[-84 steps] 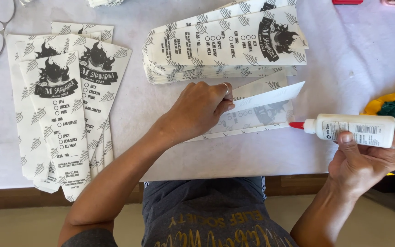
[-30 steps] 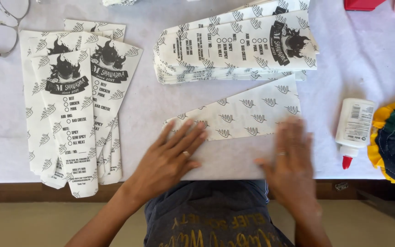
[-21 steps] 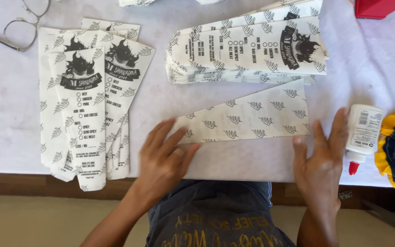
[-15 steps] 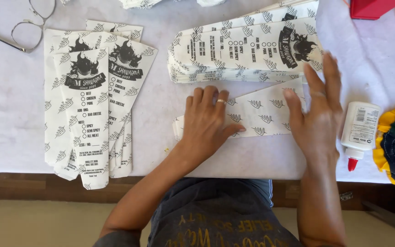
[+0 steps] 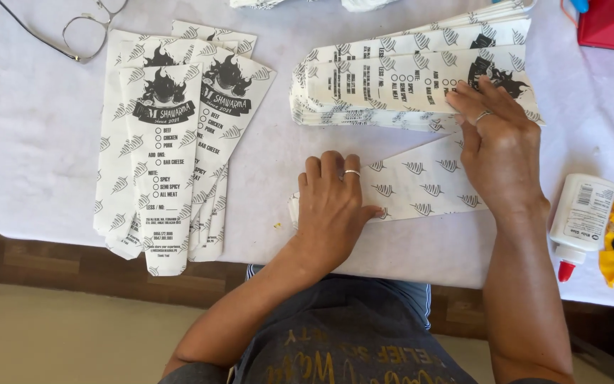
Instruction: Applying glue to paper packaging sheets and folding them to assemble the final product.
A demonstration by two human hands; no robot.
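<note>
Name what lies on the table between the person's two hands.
In the head view, the folded printed paper wrapper spans the gap: the left hand presses its narrow end, the right hand its wide end.

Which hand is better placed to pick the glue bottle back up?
Right hand: the glue bottle lies at its side of the folded paper sleeve. The left hand presses the far end.

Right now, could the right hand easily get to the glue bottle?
Probably yes. The glue bottle lies on the table just beside the right hand, which presses on the folded paper sleeve, with nothing between them.
</note>
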